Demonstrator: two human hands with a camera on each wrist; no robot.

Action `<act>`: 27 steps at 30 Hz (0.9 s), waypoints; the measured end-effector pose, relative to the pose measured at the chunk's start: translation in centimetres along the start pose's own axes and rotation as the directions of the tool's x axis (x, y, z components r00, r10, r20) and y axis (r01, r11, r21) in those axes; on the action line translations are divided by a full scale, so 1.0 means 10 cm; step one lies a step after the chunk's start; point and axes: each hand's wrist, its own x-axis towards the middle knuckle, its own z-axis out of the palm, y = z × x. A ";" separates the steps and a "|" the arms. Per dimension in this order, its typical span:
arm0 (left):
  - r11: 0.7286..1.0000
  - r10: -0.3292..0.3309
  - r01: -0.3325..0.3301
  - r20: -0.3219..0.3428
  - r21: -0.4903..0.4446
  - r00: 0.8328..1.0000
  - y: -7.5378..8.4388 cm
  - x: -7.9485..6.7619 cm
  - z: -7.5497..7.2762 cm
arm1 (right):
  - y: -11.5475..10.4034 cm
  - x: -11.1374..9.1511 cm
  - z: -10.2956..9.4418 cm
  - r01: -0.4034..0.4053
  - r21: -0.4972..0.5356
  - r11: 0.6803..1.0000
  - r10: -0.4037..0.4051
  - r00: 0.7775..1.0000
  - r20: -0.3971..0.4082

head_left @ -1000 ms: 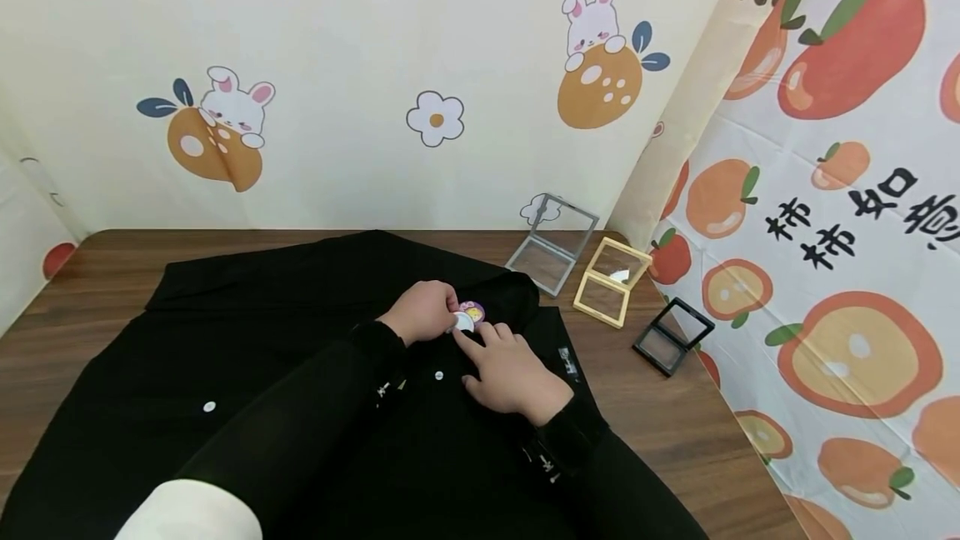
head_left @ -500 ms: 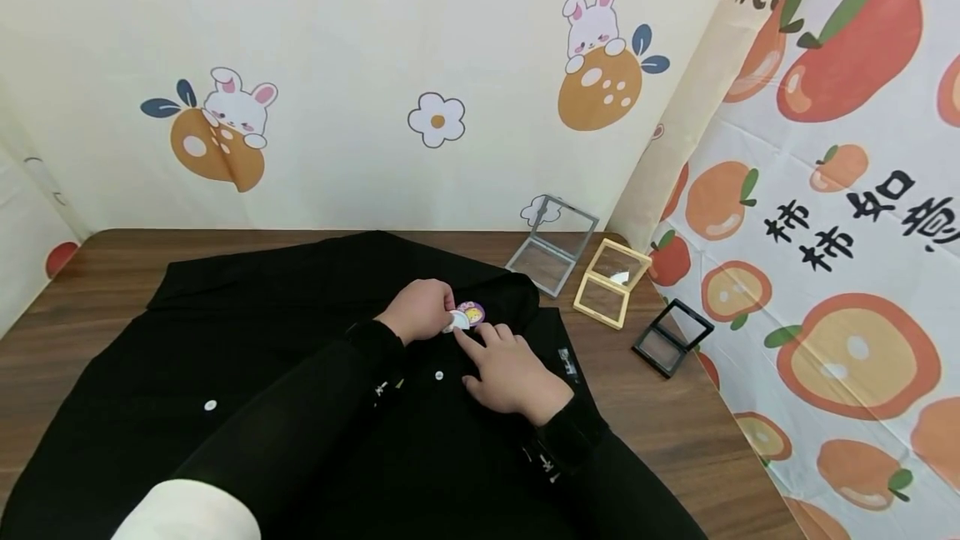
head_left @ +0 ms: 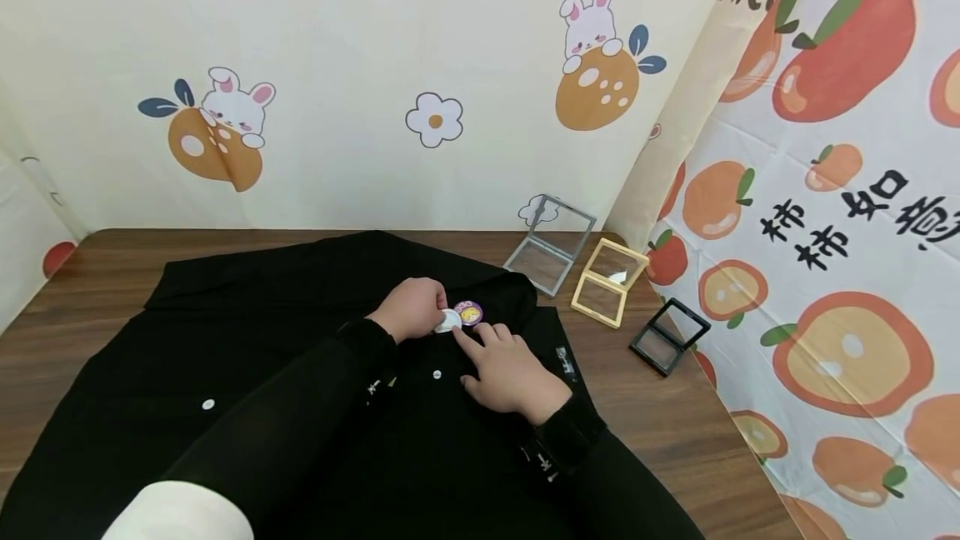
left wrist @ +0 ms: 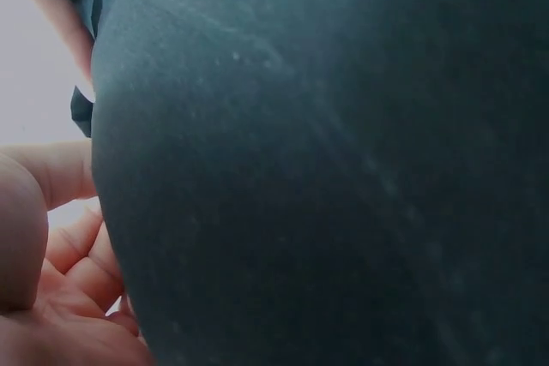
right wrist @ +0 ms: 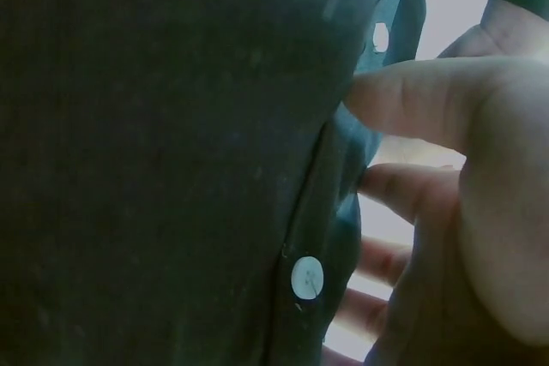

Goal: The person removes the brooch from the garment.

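A black button-up garment point(head_left: 300, 432) lies spread over the table. My left hand point(head_left: 412, 309) pinches a small white round piece point(head_left: 448, 321) over the cloth. Beside that piece, on its right, is a round purple badge point(head_left: 469, 312) with a yellow figure. My right hand point(head_left: 513, 369) rests on the garment with its fingers extended, the index fingertip close to the white piece. In the right wrist view, the thumb point(right wrist: 412, 105) meets the cloth near a white button point(right wrist: 307, 278). Dark fabric fills most of the left wrist view and hides what those fingers hold.
Three hinged frames with clear panels stand at the right: a grey one point(head_left: 551, 244), a cream one point(head_left: 609, 282) and a black one point(head_left: 669, 336). The brown table point(head_left: 660, 448) meets a printed wall cloth point(head_left: 330, 148) behind and a fruit-patterned one point(head_left: 840, 273) at right.
My left hand has shifted slightly left with the white round piece, so more of the purple badge shows. The right hand has stayed in place.
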 end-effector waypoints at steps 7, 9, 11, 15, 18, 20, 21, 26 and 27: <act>1.000 -0.004 0.004 0.017 -0.006 1.000 -0.01 0.00 -0.03 | 0.01 0.00 0.02 0.003 -0.006 1.000 -0.003 1.000 -0.012; 1.000 -0.005 0.005 0.022 -0.011 1.000 -0.02 0.00 -0.03 | 0.01 0.00 0.02 0.002 -0.002 1.000 -0.002 1.000 -0.008; 1.000 -0.008 0.009 0.026 -0.014 1.000 -0.03 0.00 -0.03 | 0.01 0.00 0.02 -0.001 0.007 1.000 0.001 1.000 -0.005; 1.000 -0.012 0.013 0.031 -0.010 0.999 -0.04 -0.02 -0.05 | 0.01 0.00 0.00 -0.002 0.011 1.000 0.002 1.000 -0.003; 1.000 -0.006 0.006 0.027 0.005 1.000 -0.05 -0.04 -0.08 | 0.00 -0.01 -0.02 -0.001 0.010 1.000 0.001 1.000 -0.004; 1.000 -0.002 0.002 0.020 0.019 1.000 -0.06 -0.05 -0.08 | 0.00 -0.02 -0.02 0.002 0.008 1.000 -0.002 1.000 -0.003; 1.000 -0.001 0.001 0.017 0.023 1.000 -0.06 -0.06 -0.08 | 0.00 -0.02 -0.02 0.003 0.008 1.000 -0.003 1.000 -0.001; 1.000 -0.003 0.003 0.003 0.009 1.000 -0.10 -0.07 -0.08 | -0.01 -0.02 -0.01 0.002 0.014 1.000 -0.003 1.000 0.007; 1.000 -0.001 0.001 -0.001 -0.004 1.000 -0.11 -0.08 -0.08 | -0.01 -0.01 -0.01 0.003 0.020 1.000 -0.003 1.000 0.006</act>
